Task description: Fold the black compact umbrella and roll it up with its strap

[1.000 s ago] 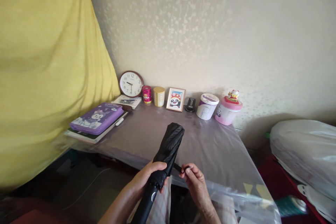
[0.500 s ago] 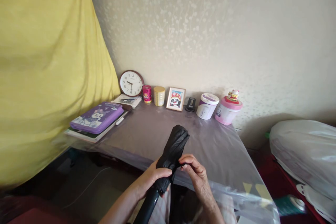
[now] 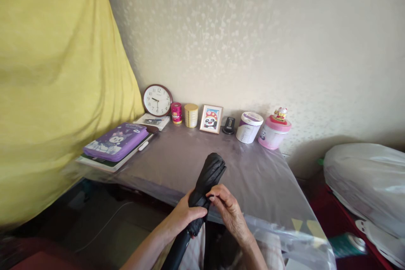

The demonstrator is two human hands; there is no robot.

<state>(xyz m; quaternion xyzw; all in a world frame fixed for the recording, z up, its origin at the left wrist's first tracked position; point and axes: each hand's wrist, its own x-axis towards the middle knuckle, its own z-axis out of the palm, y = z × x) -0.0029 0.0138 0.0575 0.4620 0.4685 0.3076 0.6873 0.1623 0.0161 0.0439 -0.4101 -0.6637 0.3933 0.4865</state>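
Observation:
A folded black umbrella slants up over the table's front edge, its dark handle pointing down toward my lap. My left hand is wrapped round the lower part of the folded cloth, thumb across the front. Beside it on the right, my right hand pinches a small black strap of the umbrella between thumb and forefinger, close against the cloth. The fingers of my left hand behind the umbrella are mostly hidden.
The table has a clear plastic cover. Along the wall stand a clock, tins, a framed panda picture and tubs, including a pink one. A purple case lies at left, and a yellow curtain hangs beside it.
My right hand has moved left with the pinched strap, closer against the umbrella's cloth. My left hand keeps its grip, and the umbrella has barely shifted.

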